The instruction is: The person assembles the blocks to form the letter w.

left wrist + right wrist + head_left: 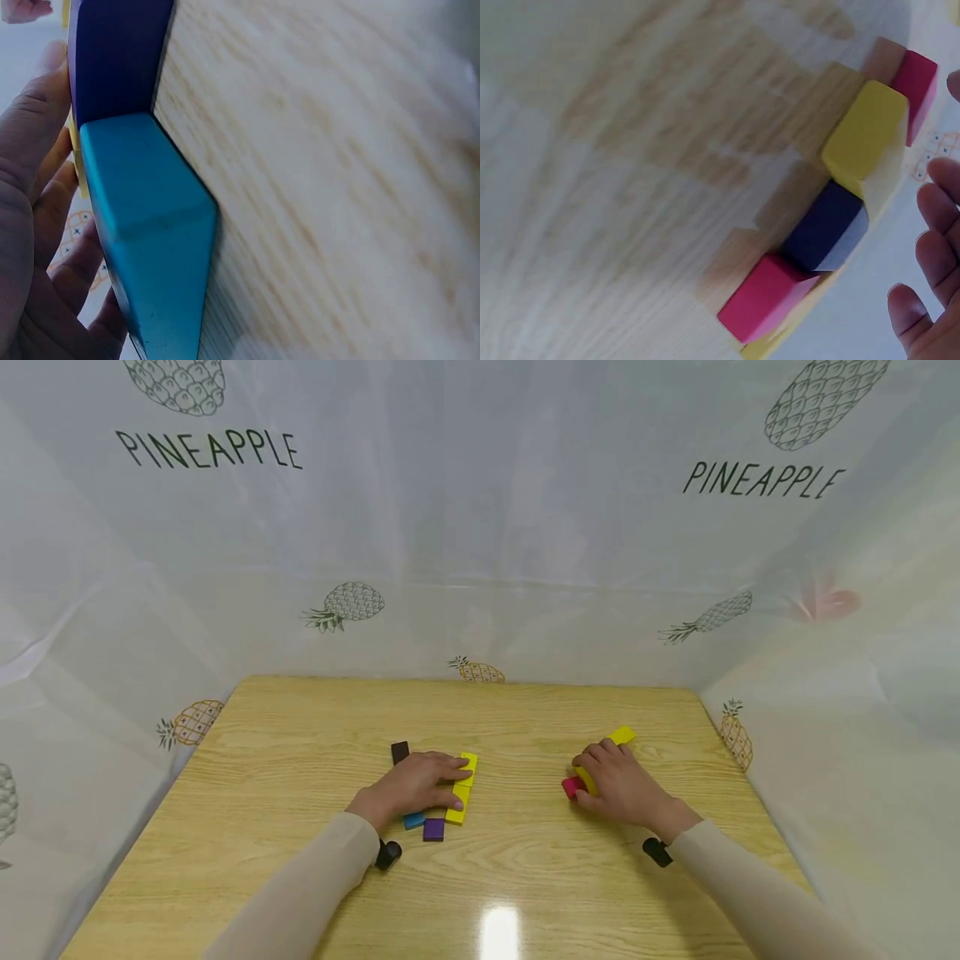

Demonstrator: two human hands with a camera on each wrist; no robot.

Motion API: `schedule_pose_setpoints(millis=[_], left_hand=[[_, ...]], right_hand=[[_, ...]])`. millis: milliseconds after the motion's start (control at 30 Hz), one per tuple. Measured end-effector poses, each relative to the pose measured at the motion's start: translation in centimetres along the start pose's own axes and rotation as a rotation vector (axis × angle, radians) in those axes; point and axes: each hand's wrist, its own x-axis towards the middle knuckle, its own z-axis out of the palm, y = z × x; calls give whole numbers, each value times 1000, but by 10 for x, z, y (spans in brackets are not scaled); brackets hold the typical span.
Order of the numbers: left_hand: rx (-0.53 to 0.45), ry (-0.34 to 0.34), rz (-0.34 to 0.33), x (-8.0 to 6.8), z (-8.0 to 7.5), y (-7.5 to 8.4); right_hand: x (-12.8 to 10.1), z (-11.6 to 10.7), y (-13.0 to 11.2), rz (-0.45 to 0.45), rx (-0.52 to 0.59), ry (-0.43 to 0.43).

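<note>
In the head view my left hand (420,782) reaches over a group of blocks, fingers spread at two yellow blocks (458,803) laid end to end. A black block (401,750), a blue block (413,821) and a purple block (433,830) show around it. The left wrist view has the blue block (154,195) close up beside the fingers. My right hand (622,785) lies over a second group, where a yellow block (622,735) and a red block (573,787) stick out. Its loosely bent fingers (937,259) show beside red, yellow and dark blocks (826,226).
The blocks lie on a wooden table (517,852) with a glare spot at its front. A pale curtain printed with pineapples (480,527) hangs behind the table and along both sides. Black wrist cameras (657,852) sit under the wrists.
</note>
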Motion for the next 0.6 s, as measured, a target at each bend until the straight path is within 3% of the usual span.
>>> schedule_pose_setpoints(millis=[267,600], left_hand=[[8,-5,-15,1,1,-2],[-10,-8,-13,0,-1,3]], right_hand=[[-5,7,2,-62,-22,14],[-6,12,3,-64,-36,21]])
